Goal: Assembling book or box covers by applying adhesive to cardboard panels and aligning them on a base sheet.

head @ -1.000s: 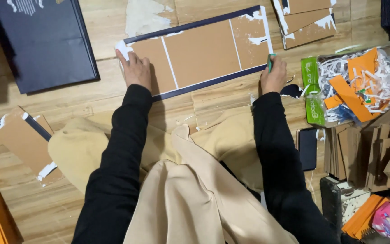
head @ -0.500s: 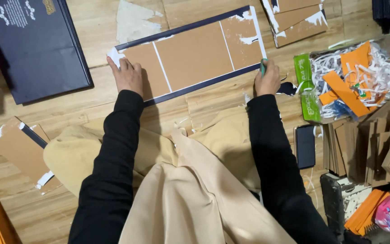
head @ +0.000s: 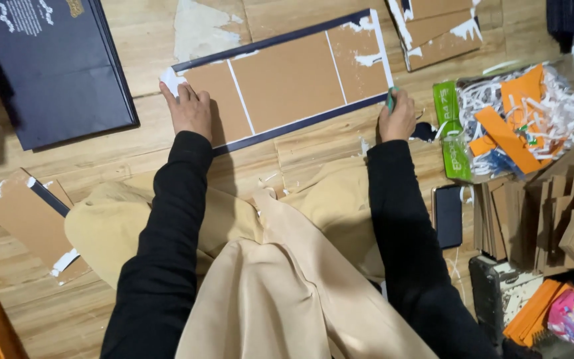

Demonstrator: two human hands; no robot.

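A long brown cardboard panel (head: 287,80) with a dark blue edge and white strips lies flat on the wooden floor in front of me. My left hand (head: 189,110) presses flat on its left end, fingers spread. My right hand (head: 398,118) is closed around a small green cutter (head: 390,100) whose tip meets the panel's lower right corner. Both arms wear black sleeves. My legs in tan cloth fill the lower middle.
A dark blue board (head: 48,63) lies at upper left. More cardboard pieces (head: 433,30) sit at the top right and another (head: 28,223) at the left. A clear bag of shredded white and orange paper (head: 526,119) is at right, a black phone (head: 448,216) and stacked cardboard (head: 533,219) below it.
The view shifted slightly; the panel and both hands now sit lower and further right in the frame. Both hands keep the same hold on the panel and cutter.
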